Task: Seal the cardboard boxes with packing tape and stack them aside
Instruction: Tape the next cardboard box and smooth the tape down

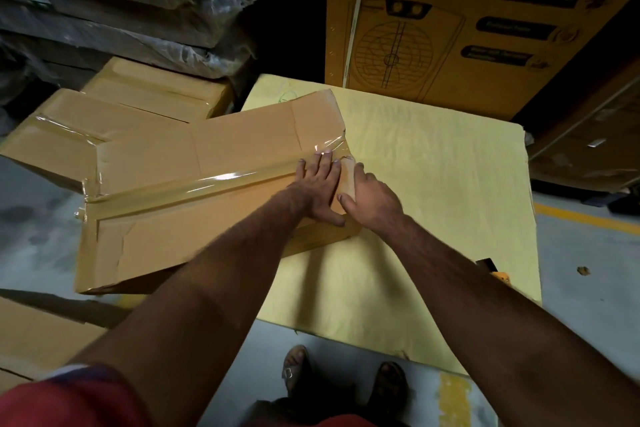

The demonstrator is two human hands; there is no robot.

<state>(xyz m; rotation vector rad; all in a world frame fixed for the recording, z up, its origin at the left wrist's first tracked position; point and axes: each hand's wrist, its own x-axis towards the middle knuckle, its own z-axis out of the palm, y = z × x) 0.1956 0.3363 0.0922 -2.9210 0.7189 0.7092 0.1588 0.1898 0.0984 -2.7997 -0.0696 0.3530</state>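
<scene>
A long flat cardboard box (pixel 194 239) lies across the left side of a pale yellow board (pixel 433 184). A glossy strip of packing tape (pixel 207 183) runs along its centre seam, and more tape wraps its left end. My left hand (pixel 318 184) lies flat with straight fingers, pressing the tape down near the box's right end. Beside it, my right hand (pixel 375 206) curls round a tan object that looks like the tape roll (pixel 347 180), held against the box's right edge.
Two taped boxes (pixel 104 121) lie on the left behind the box. Plastic-wrapped flat packs (pixel 121 10) are stacked at the back left. A tall orange carton (pixel 467 21) stands behind the board. Another carton (pixel 38 333) sits at lower left. A small yellow-black object (pixel 498 274) lies at the board's right edge.
</scene>
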